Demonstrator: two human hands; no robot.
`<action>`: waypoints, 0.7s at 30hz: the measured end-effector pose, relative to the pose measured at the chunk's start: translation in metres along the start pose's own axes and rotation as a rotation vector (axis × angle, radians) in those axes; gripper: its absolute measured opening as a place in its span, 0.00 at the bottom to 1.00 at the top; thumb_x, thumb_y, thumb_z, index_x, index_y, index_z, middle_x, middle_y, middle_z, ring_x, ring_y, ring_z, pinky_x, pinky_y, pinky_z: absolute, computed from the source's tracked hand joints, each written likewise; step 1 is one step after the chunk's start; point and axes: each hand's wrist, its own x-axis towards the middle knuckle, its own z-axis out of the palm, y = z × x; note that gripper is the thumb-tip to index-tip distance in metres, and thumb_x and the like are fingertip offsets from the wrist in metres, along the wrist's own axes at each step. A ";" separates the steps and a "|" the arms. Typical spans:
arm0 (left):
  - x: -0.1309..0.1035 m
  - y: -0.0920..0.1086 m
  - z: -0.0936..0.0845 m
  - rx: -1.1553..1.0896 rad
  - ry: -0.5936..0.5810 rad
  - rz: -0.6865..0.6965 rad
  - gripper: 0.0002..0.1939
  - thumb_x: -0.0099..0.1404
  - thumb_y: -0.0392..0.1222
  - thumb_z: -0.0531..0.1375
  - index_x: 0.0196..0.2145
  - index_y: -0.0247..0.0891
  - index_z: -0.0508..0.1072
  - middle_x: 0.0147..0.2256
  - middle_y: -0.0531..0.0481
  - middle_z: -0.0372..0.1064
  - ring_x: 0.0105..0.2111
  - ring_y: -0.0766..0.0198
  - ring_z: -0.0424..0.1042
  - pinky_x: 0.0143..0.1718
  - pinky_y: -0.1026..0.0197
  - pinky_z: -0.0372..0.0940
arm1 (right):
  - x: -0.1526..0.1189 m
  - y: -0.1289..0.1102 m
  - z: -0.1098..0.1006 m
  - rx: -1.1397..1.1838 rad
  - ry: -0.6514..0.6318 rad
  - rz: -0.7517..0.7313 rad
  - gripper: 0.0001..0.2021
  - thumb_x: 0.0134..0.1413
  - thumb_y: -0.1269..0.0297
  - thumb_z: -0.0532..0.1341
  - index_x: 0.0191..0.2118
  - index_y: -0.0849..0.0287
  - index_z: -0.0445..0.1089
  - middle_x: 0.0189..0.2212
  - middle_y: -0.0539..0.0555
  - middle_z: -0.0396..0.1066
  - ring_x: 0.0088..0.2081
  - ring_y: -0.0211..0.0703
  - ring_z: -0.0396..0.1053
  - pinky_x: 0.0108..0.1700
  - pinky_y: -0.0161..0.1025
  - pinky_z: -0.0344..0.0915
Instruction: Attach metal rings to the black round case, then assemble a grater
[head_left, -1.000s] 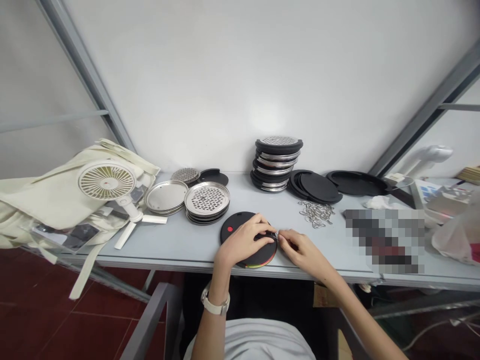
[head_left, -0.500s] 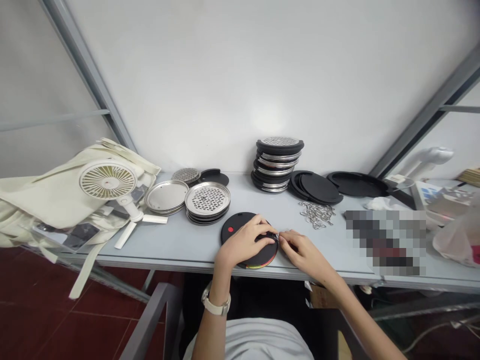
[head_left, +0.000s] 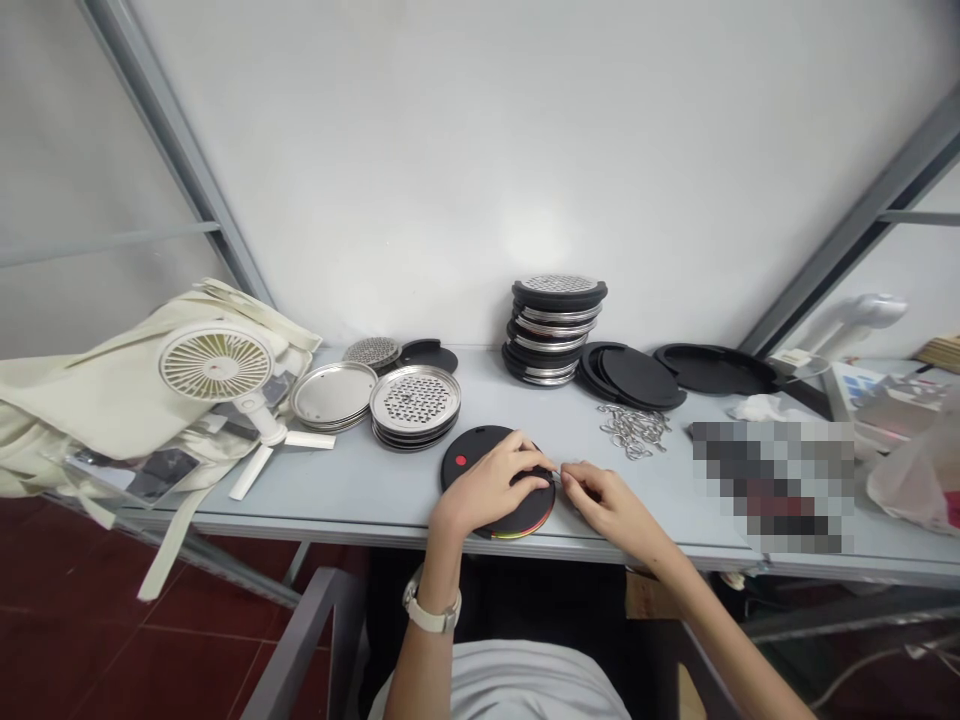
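A black round disc (head_left: 481, 447) with a red dot lies flat near the table's front edge; red, yellow and green layers show at its lower rim. My left hand (head_left: 499, 480) rests on it, fingers bent and gripping it near its right edge. At that edge my right hand (head_left: 602, 500) pinches a small thin metal piece (head_left: 556, 476), its shape mostly covered by the fingertips. Behind the right hand lies a heap of small metal wire clips (head_left: 636, 430). To the left of the disc sits a stack of round metal grater plates (head_left: 415, 398).
Plain round metal plates (head_left: 334, 393) are stacked farther left, beside a white hand fan (head_left: 217, 364) on a cream bag (head_left: 112, 385). At the back stands a tall stack of black and metal discs (head_left: 556, 330). Black round lids (head_left: 641, 376) and a plastic bag (head_left: 911, 490) are to the right.
My right hand has shifted very slightly to the right, away from the disc's edge, still pinching the metal piece. My left hand stays on the disc.
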 end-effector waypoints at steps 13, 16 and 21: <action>0.001 -0.003 0.001 -0.063 0.003 -0.049 0.12 0.64 0.40 0.56 0.45 0.41 0.71 0.43 0.50 0.62 0.42 0.66 0.68 0.47 0.62 0.63 | 0.000 -0.005 0.001 -0.033 -0.014 -0.047 0.16 0.65 0.62 0.46 0.26 0.57 0.60 0.24 0.50 0.65 0.30 0.42 0.63 0.35 0.38 0.58; 0.001 -0.003 0.001 -0.069 0.002 -0.044 0.11 0.64 0.39 0.56 0.44 0.41 0.71 0.44 0.50 0.62 0.42 0.66 0.68 0.48 0.63 0.63 | 0.000 -0.003 0.001 -0.050 -0.026 -0.034 0.18 0.65 0.61 0.46 0.24 0.57 0.58 0.21 0.49 0.62 0.27 0.41 0.61 0.34 0.38 0.57; 0.001 -0.003 0.000 -0.072 -0.005 -0.042 0.11 0.64 0.39 0.56 0.44 0.41 0.71 0.43 0.50 0.62 0.42 0.66 0.68 0.48 0.63 0.62 | -0.001 -0.003 0.001 -0.047 -0.026 -0.026 0.18 0.65 0.61 0.46 0.24 0.57 0.56 0.20 0.48 0.61 0.27 0.40 0.61 0.33 0.37 0.56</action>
